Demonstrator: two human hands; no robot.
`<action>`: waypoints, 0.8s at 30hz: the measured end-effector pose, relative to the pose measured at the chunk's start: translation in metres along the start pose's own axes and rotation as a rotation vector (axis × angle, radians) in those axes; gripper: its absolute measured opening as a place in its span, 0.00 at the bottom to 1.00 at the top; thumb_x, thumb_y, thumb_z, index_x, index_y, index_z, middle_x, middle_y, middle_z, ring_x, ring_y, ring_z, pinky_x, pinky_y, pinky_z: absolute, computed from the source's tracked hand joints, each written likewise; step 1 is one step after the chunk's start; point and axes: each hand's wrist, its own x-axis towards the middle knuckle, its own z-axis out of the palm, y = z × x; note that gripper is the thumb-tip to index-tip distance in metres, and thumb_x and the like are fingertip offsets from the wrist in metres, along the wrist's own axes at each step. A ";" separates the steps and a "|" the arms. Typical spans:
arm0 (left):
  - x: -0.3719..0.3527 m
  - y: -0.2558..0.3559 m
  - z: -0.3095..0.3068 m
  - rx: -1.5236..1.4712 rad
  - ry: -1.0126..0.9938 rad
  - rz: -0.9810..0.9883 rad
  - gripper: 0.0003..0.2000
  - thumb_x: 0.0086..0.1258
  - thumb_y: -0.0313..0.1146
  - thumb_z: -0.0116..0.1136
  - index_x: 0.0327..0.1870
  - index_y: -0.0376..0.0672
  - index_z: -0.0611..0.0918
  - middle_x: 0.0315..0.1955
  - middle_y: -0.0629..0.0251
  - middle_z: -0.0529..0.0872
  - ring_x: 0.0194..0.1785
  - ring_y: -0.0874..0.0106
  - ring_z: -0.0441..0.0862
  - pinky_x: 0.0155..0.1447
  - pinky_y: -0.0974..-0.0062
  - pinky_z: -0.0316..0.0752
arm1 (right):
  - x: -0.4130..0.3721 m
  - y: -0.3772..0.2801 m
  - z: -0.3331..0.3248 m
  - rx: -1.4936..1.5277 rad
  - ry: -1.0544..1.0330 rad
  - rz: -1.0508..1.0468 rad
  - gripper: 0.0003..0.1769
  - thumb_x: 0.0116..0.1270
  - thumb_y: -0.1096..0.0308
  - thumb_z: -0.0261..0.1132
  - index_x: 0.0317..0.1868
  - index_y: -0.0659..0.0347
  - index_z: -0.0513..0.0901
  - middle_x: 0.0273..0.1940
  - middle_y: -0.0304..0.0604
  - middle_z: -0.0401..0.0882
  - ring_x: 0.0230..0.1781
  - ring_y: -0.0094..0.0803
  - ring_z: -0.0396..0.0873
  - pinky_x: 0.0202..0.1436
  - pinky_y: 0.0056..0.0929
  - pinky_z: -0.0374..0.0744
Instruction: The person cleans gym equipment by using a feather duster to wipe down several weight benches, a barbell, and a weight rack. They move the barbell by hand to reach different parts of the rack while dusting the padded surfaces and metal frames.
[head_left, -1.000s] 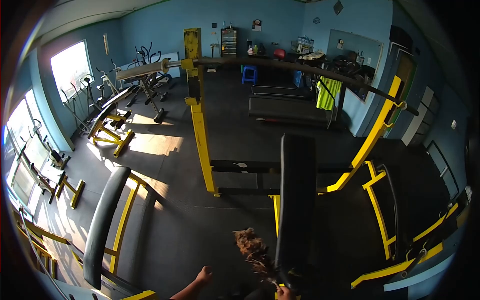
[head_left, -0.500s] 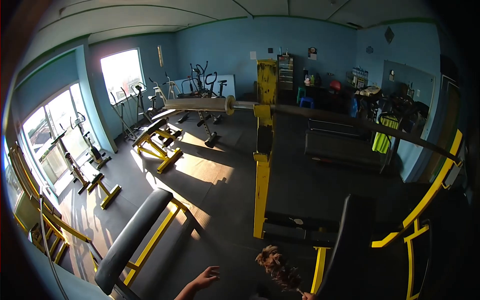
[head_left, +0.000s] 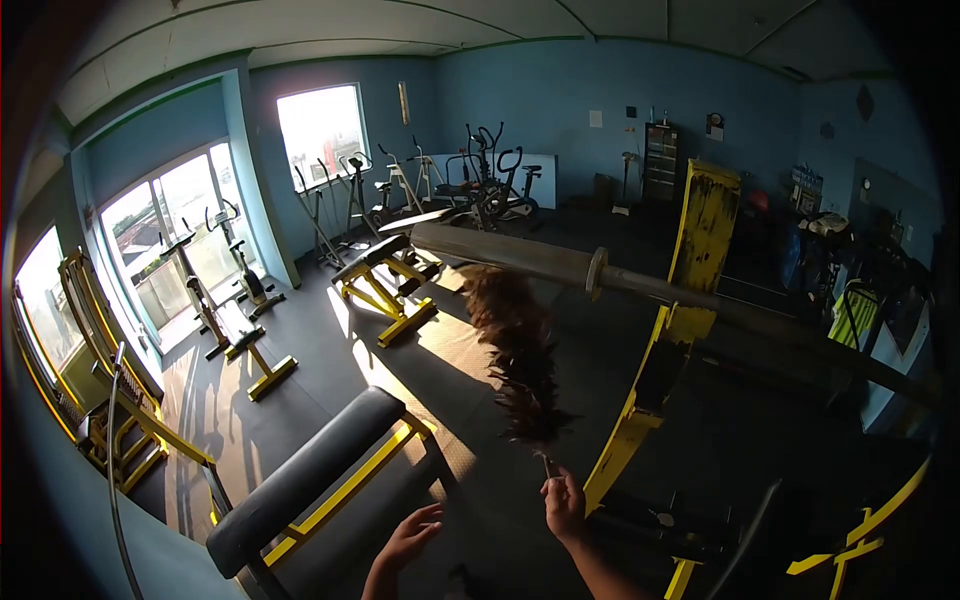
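A brown feather duster (head_left: 520,370) points upward from my right hand (head_left: 565,505), whose fingers are wrapped round its thin handle. Its feather tip overlaps the underside of a barbell (head_left: 500,252) in this view. The bar rests on a worn yellow rack post (head_left: 640,400), just right of the duster. My left hand (head_left: 410,535) holds nothing, fingers apart and slightly curved, low in the view. Left of that hand is a black padded bench (head_left: 310,470) on a yellow frame.
Several exercise bikes and ellipticals (head_left: 490,185) stand along the back wall and windows. A yellow-framed bench (head_left: 385,290) sits in the sunlit middle. Yellow machine rails (head_left: 130,390) rise at the left; a green cloth (head_left: 853,318) hangs at the right.
My right hand has risen with the feather duster, bringing it upright up to the barbell. The view has swung left and tilted. My left hand stays low with fingers apart.
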 end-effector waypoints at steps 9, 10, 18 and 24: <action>0.178 0.170 -0.091 0.288 -0.257 0.356 0.40 0.75 0.36 0.60 0.81 0.57 0.48 0.78 0.55 0.57 0.75 0.54 0.65 0.72 0.59 0.68 | 0.043 -0.020 0.086 -0.190 0.253 -0.098 0.24 0.81 0.60 0.45 0.63 0.72 0.73 0.28 0.35 0.71 0.22 0.18 0.66 0.26 0.20 0.68; 0.196 0.197 -0.094 0.287 -0.289 0.411 0.41 0.75 0.36 0.60 0.81 0.57 0.46 0.78 0.54 0.54 0.76 0.54 0.63 0.72 0.58 0.68 | 0.045 -0.021 0.094 -0.155 0.333 -0.058 0.24 0.80 0.60 0.46 0.63 0.72 0.73 0.26 0.35 0.70 0.22 0.18 0.66 0.26 0.20 0.68; 0.275 0.354 -0.059 0.406 -0.296 1.037 0.45 0.78 0.58 0.44 0.79 0.42 0.32 0.80 0.44 0.36 0.82 0.52 0.39 0.81 0.54 0.39 | 0.056 0.011 0.136 -0.706 0.386 -0.343 0.17 0.74 0.72 0.56 0.60 0.71 0.77 0.41 0.54 0.84 0.33 0.42 0.84 0.35 0.30 0.79; 0.287 0.369 -0.041 0.308 -0.071 1.277 0.39 0.79 0.57 0.35 0.80 0.36 0.43 0.79 0.46 0.45 0.83 0.54 0.38 0.81 0.55 0.37 | 0.079 -0.015 0.172 -0.742 0.296 -0.304 0.18 0.71 0.75 0.59 0.60 0.65 0.79 0.25 0.44 0.72 0.23 0.35 0.74 0.26 0.33 0.72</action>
